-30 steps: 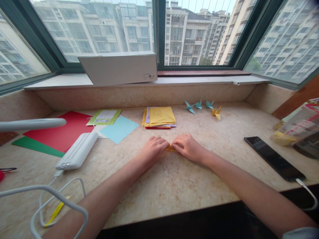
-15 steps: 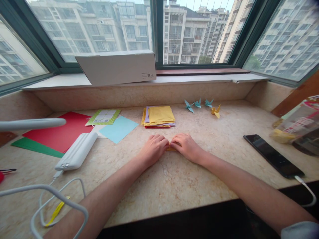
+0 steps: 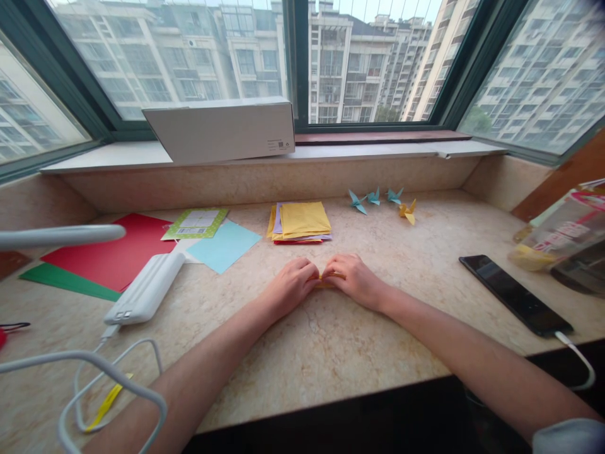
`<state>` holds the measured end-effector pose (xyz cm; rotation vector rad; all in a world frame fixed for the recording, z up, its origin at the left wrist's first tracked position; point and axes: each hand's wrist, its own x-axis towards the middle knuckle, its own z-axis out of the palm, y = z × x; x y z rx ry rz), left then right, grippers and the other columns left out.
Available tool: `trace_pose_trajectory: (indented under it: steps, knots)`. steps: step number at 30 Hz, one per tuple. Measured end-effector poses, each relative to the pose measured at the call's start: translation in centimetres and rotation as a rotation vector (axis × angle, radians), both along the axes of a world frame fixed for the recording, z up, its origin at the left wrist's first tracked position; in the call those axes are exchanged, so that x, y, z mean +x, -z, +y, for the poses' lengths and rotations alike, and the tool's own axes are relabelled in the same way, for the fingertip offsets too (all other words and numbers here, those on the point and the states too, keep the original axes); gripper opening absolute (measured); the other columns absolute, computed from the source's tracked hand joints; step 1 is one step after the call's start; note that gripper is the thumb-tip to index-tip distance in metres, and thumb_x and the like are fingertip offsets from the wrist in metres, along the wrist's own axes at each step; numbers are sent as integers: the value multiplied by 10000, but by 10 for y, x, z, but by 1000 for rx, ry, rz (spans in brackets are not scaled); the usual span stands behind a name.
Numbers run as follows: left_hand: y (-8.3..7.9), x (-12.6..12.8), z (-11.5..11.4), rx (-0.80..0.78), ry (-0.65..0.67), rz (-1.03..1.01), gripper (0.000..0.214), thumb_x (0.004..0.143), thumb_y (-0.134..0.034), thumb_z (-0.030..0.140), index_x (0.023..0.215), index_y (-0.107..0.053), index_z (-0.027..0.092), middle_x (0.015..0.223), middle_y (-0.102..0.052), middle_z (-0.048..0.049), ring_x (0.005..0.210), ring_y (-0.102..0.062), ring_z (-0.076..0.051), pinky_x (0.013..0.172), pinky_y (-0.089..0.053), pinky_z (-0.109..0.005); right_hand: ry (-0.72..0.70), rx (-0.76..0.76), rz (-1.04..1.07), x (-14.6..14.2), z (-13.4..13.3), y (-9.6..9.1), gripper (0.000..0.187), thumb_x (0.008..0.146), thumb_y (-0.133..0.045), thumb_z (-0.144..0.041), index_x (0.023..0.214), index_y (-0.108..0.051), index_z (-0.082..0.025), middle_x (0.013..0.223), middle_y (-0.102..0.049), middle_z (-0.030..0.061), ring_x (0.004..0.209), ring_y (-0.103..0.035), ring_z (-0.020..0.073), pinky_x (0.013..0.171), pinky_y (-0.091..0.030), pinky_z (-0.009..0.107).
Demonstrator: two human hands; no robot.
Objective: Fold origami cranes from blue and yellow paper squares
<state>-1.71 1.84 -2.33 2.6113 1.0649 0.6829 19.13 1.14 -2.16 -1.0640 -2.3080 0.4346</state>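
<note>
My left hand and my right hand meet at the middle of the marble sill, fingers curled and pinched on a small folded piece of yellow paper. Most of that paper is hidden under my fingers. Just beyond my hands lies a stack of coloured paper squares with a yellow sheet on top. Further right, three teal paper cranes and a yellow paper crane stand in a row.
A light blue sheet, a red sheet, a green sheet and a printed leaflet lie left. A white power bank with cables sits front left. A black phone and a plastic bag are right. A white box rests on the ledge.
My hands have stayed together on the yellow paper, shifting only slightly; the fingertips pinch it a little tighter. Nothing else has moved.
</note>
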Motion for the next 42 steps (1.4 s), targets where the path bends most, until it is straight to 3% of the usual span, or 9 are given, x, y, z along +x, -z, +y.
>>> trace_pose_trajectory:
  steps: [6, 8, 11, 15, 20, 23, 28, 35, 42]
  knots:
    - [1, 3, 1, -19, -35, -9, 113, 939, -537, 258, 885, -606, 186, 848, -610, -29, 801, -581, -176, 737, -474, -294, 36, -61, 16, -2, 6, 3, 70, 895, -640, -218, 847, -687, -198, 897, -710, 35, 888, -634, 201, 844, -425, 351]
    - [1, 4, 1, -56, -46, -63, 89, 934, -552, 261, 945, -600, 187, 854, -621, -22, 794, -588, -170, 734, -480, -293, 25, -107, 107, -3, 7, 3, 27, 883, -639, -186, 886, -665, -191, 878, -704, 29, 855, -640, 188, 806, -452, 324]
    - [-1, 4, -1, -94, -53, -129, 106, 928, -566, 269, 982, -609, 188, 866, -628, -21, 784, -592, -165, 736, -484, -298, 8, -151, 250, -3, 6, 3, 115, 877, -629, -162, 987, -618, -193, 872, -691, 24, 829, -648, 170, 747, -484, 283]
    - [-8, 5, -7, -102, -43, -180, 154, 945, -532, 287, 922, -654, 196, 890, -609, -32, 805, -589, -168, 747, -478, -306, 46, 24, 214, -2, 3, -3, 67, 884, -649, -238, 938, -616, -215, 882, -692, 28, 848, -647, 196, 863, -465, 378]
    - [-12, 6, -10, -234, -201, -468, 161, 924, -558, 321, 875, -631, 187, 824, -631, -22, 736, -586, -158, 675, -470, -280, 150, 209, 405, 4, 1, -16, 309, 857, -689, -318, 1134, -569, -247, 1179, -635, 86, 1145, -571, 261, 982, -427, 450]
    - [-13, 8, -10, -453, -237, -739, 205, 921, -560, 368, 967, -598, 172, 833, -656, -31, 713, -607, -150, 641, -481, -266, 233, 94, 608, 4, 1, -18, 326, 852, -690, -350, 1126, -545, -251, 1167, -632, 84, 1092, -603, 244, 921, -477, 421]
    - [-18, 15, -18, -643, -128, -971, 239, 855, -671, 367, 936, -577, 163, 882, -654, -32, 811, -642, -157, 720, -524, -277, 77, -251, 738, -11, -5, -13, 252, 841, -694, -369, 1009, -570, -229, 1023, -673, 55, 907, -655, 192, 790, -522, 350]
    - [-19, 18, -24, -688, -50, -964, 239, 861, -668, 373, 925, -622, 147, 914, -679, -48, 851, -667, -180, 766, -576, -332, 174, -258, 797, -18, -10, -14, 280, 774, -757, -320, 1004, -632, -220, 804, -704, 15, 756, -635, 179, 735, -491, 340]
    - [-19, 18, -22, -651, -100, -1038, 245, 854, -674, 382, 862, -643, 139, 811, -703, -39, 741, -679, -164, 690, -588, -302, 134, -326, 817, -16, -11, -16, 252, 788, -744, -348, 1002, -707, -220, 935, -734, 49, 843, -662, 200, 805, -521, 370]
